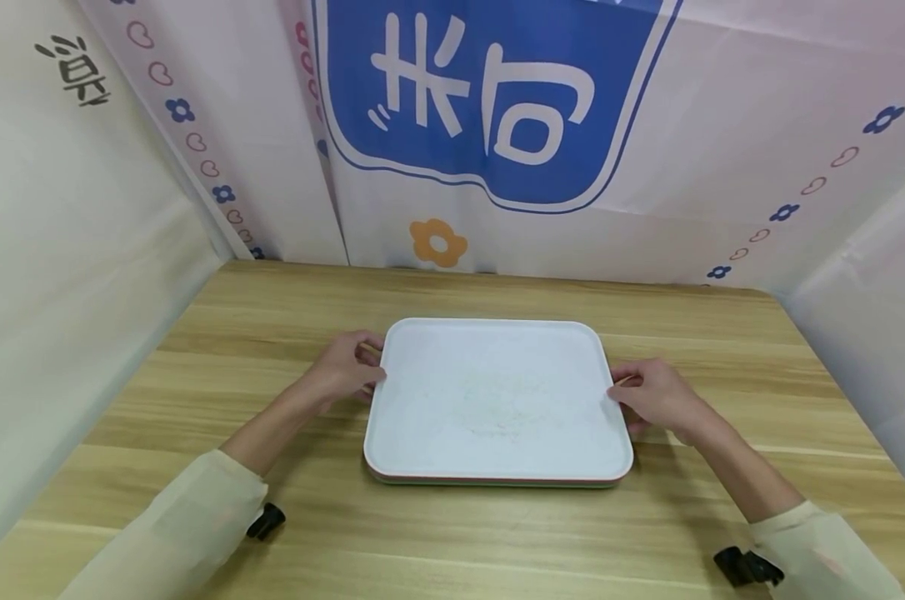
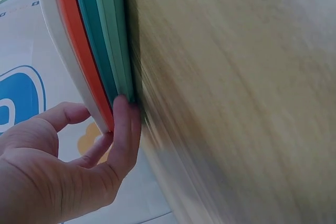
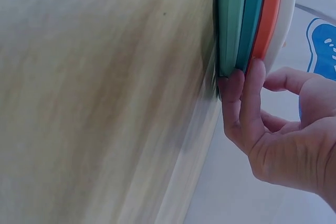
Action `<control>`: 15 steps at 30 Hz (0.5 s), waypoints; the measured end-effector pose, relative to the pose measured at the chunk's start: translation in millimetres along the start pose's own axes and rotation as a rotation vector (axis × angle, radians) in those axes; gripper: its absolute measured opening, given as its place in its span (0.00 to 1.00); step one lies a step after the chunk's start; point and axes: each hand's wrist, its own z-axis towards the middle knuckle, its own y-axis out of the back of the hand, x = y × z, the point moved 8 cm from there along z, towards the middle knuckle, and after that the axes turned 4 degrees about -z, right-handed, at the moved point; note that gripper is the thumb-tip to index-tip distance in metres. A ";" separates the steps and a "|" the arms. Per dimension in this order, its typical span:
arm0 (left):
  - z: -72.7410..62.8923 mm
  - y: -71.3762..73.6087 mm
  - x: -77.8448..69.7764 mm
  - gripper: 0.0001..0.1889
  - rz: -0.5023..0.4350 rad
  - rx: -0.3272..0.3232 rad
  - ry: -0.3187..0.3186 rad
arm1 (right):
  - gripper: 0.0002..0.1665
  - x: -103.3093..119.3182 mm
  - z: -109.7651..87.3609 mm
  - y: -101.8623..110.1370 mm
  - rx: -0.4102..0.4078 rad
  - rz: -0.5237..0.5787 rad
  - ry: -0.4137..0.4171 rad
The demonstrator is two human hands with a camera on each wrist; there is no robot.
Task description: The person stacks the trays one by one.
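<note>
Two hands, left [image 1: 345,365] and right [image 1: 651,396], gripping opposite edges of stacked trays [image 1: 497,400] on wooden table [image 1: 272,317], printed cloth backdrop [image 1: 722,125] behind.

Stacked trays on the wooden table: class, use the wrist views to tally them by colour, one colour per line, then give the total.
White plastic tray: 1
Orange plastic tray: 1
Teal plastic tray: 1
Light green plastic tray: 1
Total: 4 trays

Light wood table [image 1: 272,317]; stack of trays [image 1: 497,400] at centre, white on top
</note>
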 end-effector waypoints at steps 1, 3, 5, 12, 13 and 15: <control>0.1 0.1 0.1 0.24 -0.002 -0.001 0.001 | 0.25 -0.6 0.2 -0.4 0.003 0.001 0.001; -0.1 0.5 0.2 0.24 -0.001 -0.002 0.002 | 0.24 -1.2 0.5 -1.2 0.004 0.008 -0.002; -0.2 0.8 1.2 0.24 -0.010 -0.004 -0.002 | 0.24 -1.2 0.8 -2.0 0.004 0.011 0.003; -0.2 1.7 7.3 0.24 -0.024 -0.008 -0.032 | 0.24 -2.8 -0.8 -3.2 0.013 0.019 0.022; -0.5 1.7 7.7 0.25 -0.026 0.001 -0.038 | 0.24 -2.5 -1.6 -3.4 0.015 0.021 0.029; -1.9 2.8 7.7 0.25 -0.020 0.023 -0.057 | 0.24 -2.7 -3.1 -3.4 0.018 0.028 0.048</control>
